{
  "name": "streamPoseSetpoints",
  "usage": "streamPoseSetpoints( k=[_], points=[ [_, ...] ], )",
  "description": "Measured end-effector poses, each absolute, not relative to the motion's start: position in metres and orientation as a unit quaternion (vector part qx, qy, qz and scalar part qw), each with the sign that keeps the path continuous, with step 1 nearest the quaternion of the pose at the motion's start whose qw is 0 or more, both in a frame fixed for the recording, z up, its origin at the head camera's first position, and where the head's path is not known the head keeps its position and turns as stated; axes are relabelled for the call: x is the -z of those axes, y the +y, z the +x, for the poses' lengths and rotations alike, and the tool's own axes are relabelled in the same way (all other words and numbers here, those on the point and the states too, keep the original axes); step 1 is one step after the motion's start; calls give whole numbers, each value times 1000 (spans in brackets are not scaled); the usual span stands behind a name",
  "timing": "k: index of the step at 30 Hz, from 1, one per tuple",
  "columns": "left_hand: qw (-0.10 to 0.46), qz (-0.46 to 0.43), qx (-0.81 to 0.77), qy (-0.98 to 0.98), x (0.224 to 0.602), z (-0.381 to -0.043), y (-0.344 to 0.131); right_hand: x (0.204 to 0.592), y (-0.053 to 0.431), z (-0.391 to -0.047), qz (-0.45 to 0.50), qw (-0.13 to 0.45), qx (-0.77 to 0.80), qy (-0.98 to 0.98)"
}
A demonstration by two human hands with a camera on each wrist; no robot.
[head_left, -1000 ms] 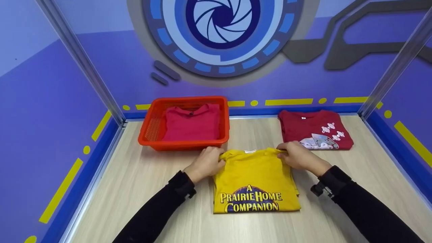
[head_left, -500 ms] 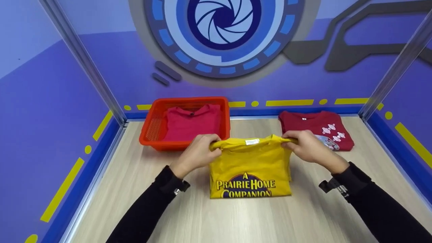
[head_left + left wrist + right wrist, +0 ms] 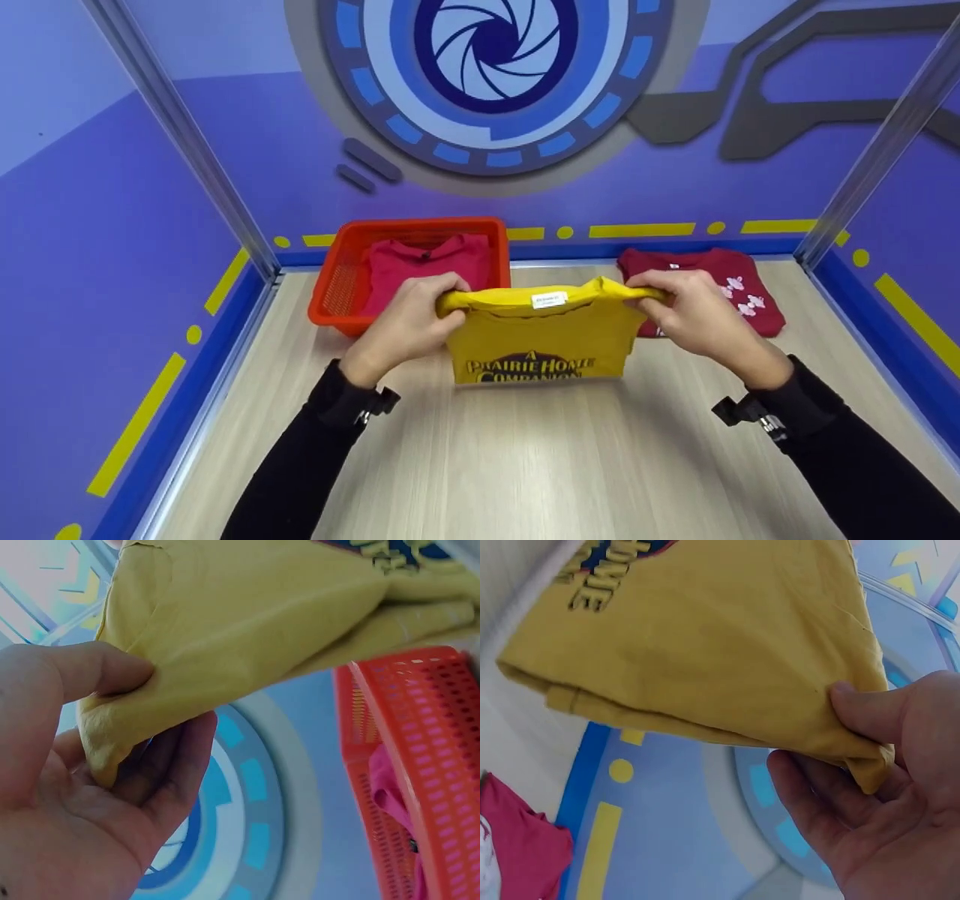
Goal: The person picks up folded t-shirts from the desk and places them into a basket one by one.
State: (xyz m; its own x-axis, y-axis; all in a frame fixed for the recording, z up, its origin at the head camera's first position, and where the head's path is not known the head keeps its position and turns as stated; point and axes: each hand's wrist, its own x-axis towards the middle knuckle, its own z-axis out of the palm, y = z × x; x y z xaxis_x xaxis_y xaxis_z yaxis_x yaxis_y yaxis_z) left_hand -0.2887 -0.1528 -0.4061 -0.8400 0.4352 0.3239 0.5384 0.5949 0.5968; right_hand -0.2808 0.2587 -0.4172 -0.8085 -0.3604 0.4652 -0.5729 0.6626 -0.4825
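A folded yellow T-shirt (image 3: 540, 330) with dark lettering hangs upright over the table, its collar and white label at the top. My left hand (image 3: 405, 322) pinches its upper left corner, thumb on the front and fingers behind, as the left wrist view shows. The opposite corner is pinched by my right hand (image 3: 697, 319) in the same way; in the right wrist view the folded layers show along the shirt's side. Left of the shirt is a red plastic basket (image 3: 330, 300) holding a folded pink shirt (image 3: 427, 262), which my left hand partly overlaps in the head view.
A folded dark red T-shirt (image 3: 712, 259) with white and floral prints lies at the back right of the wooden table (image 3: 517, 465), partly behind my right hand. Blue-purple printed panels (image 3: 247, 150) stand along the back and both sides.
Both hands have raised the yellow T-shirt's collar edge, and the shirt has gone from lying flat to hanging. It has shifted back toward the wall and slightly left.
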Motion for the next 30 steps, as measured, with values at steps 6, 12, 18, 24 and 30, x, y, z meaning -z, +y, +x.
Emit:
streamPoseSetpoints(
  k=[6, 12, 18, 24, 30],
  points=[
    [61, -247, 373, -892, 406, -292, -177, 426, 240, -286, 276, 168, -334, -885],
    [79, -244, 363, -896, 399, -290, -209, 427, 211, -292, 293, 156, -349, -876],
    [94, -207, 359, -905, 390, -283, -243, 424, 177, -299, 332, 141, -355, -863],
    [81, -159, 394, -902, 375, -285, -273, 411, 144, -313, 348, 87, -363, -860],
    [79, -114, 415, -899, 358, -306, -297, 397, 109, -343, 339, 55, -371, -863]
  ],
)
